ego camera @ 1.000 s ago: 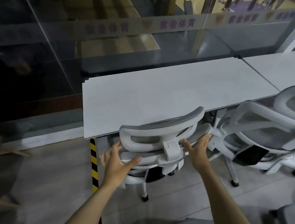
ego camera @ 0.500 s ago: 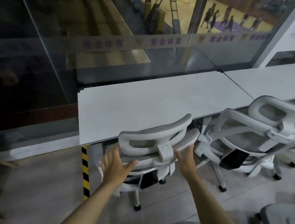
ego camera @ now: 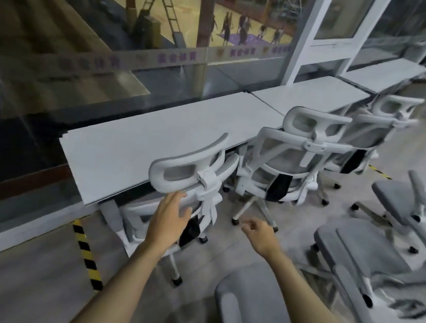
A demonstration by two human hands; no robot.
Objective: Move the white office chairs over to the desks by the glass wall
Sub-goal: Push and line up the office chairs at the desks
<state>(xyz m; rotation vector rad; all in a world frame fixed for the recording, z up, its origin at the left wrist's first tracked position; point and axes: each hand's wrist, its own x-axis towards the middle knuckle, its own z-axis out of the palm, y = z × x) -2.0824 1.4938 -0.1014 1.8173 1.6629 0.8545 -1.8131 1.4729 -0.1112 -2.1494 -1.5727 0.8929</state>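
Note:
A white office chair [ego camera: 199,170] stands pushed under the near white desk [ego camera: 155,136] by the glass wall [ego camera: 114,38]. My left hand [ego camera: 168,216] rests with straight fingers on the chair's backrest below the headrest. My right hand [ego camera: 260,232] hovers free to the right of that chair, fingers loosely curled, holding nothing. Two more white chairs [ego camera: 298,151] [ego camera: 387,117] stand at the desks further right.
Grey-seated chairs lie tipped on the floor at right [ego camera: 374,255], and a grey seat [ego camera: 248,308] is just below my arms. Yellow-black tape [ego camera: 87,250] runs on the floor by the desk's left end. A white pillar [ego camera: 312,33] divides the glass.
My right hand has let go of the chair's backrest and pulled back to the right. My left hand stays on the backrest. The view has swung right, showing more chairs and desks.

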